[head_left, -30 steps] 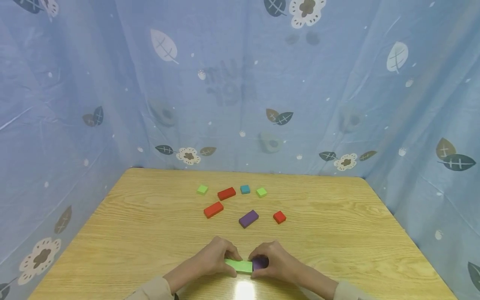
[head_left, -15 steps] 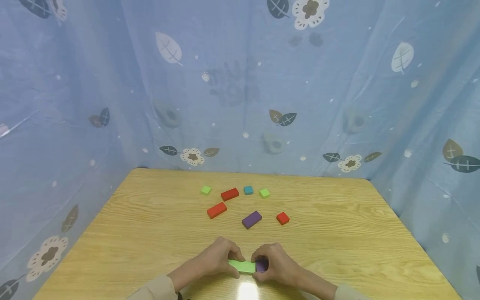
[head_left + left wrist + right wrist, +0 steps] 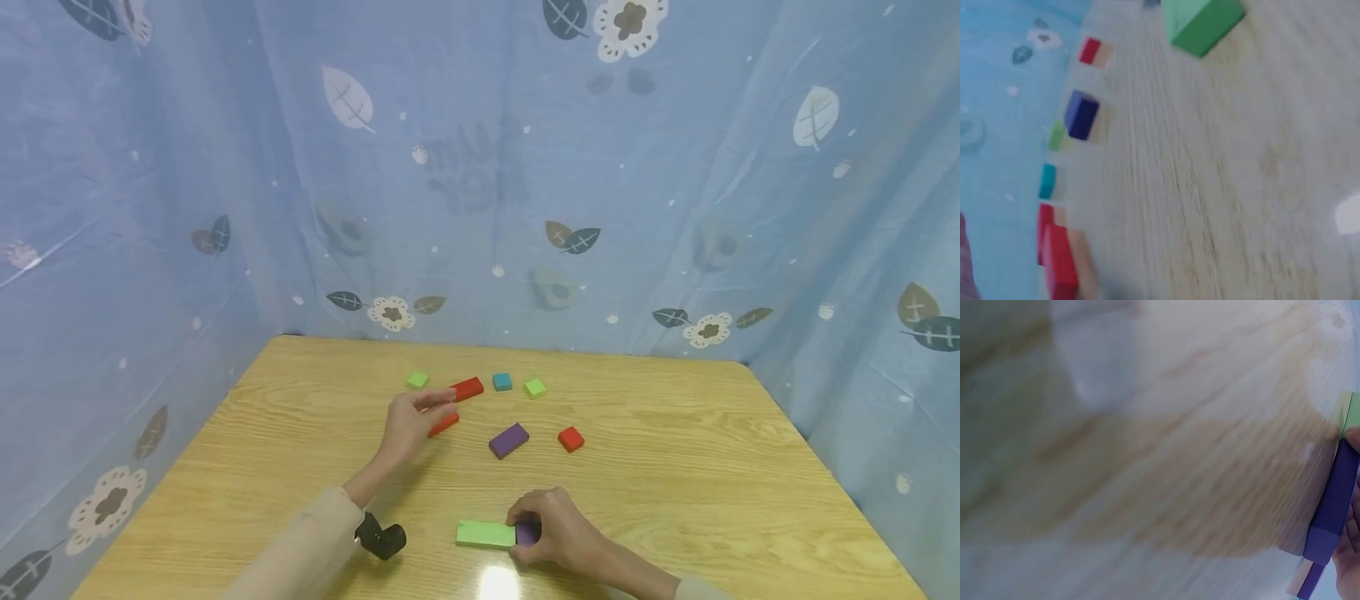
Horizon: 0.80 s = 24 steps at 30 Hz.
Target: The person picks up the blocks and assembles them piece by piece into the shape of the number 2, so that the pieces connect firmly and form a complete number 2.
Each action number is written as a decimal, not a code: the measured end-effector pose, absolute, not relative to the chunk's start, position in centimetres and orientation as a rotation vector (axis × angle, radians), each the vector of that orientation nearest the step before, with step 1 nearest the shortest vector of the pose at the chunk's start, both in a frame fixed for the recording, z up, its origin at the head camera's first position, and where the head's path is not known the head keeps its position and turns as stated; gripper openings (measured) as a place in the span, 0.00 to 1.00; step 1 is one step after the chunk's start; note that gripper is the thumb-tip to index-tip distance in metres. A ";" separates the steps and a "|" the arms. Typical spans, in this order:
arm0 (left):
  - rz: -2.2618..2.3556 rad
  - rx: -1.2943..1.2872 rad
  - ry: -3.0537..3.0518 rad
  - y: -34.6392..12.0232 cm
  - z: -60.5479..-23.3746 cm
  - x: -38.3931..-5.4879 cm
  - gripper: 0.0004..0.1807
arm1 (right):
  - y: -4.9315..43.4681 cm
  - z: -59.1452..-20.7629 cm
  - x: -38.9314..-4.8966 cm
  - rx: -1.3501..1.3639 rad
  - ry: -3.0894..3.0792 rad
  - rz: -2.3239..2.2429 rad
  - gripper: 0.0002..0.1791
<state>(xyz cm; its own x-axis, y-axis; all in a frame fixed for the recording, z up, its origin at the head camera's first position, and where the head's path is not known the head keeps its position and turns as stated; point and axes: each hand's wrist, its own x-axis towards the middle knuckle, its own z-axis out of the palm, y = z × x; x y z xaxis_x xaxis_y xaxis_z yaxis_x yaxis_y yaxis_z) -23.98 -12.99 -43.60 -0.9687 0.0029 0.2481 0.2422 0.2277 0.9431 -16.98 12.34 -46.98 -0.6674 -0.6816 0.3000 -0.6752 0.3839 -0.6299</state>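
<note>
From my end, a blue curtain (image 3: 480,208) fills most of the head view; faint dark strokes on it resemble lettering, but I can't read them. Below lies the wood-grain surface (image 3: 660,479). The left grip (image 3: 407,427) is released, fingers extended about the nearer red bar (image 3: 444,425); I can't tell whether they touch it. The right grip (image 3: 558,531) grasps a purple block (image 3: 528,533) between thumb and curled fingers. The long green bar (image 3: 486,534) lies left of that block, end to end with it, low in the view. I judge the step as fetching another piece for this row; next I'd want a clean left pinch on one bar, sparing the farther red bar (image 3: 468,389), while the right steadies the row. A loose purple block (image 3: 509,441) sits right of the reds. Smallest are a red square (image 3: 572,439), a teal square (image 3: 502,382) and two green squares (image 3: 535,388). I make out no brands or labels on any piece.
</note>
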 end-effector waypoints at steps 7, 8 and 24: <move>-1.830 -0.059 -2.199 -13.3 -45.5 -25.6 0.17 | 12.5 -46.8 -16.8 -1.310 2.605 -1.199 0.11; -1.823 -0.027 -2.198 -13.3 -45.8 -25.8 0.17 | 12.5 -46.7 -16.8 -1.309 2.603 -1.199 0.11; -1.486 -0.114 -2.466 -13.2 -46.9 -26.1 0.24 | 12.6 -46.9 -16.9 -1.300 2.580 -1.213 0.11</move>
<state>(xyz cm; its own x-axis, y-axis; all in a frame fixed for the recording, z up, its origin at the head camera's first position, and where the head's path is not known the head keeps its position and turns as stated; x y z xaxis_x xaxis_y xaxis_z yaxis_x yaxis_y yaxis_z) -26.12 -13.23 -46.90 -0.9632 -0.0661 0.2604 0.1994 0.4737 0.8578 -16.91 12.55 -46.89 -0.6555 -0.6868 0.3142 -0.6801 0.3559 -0.6410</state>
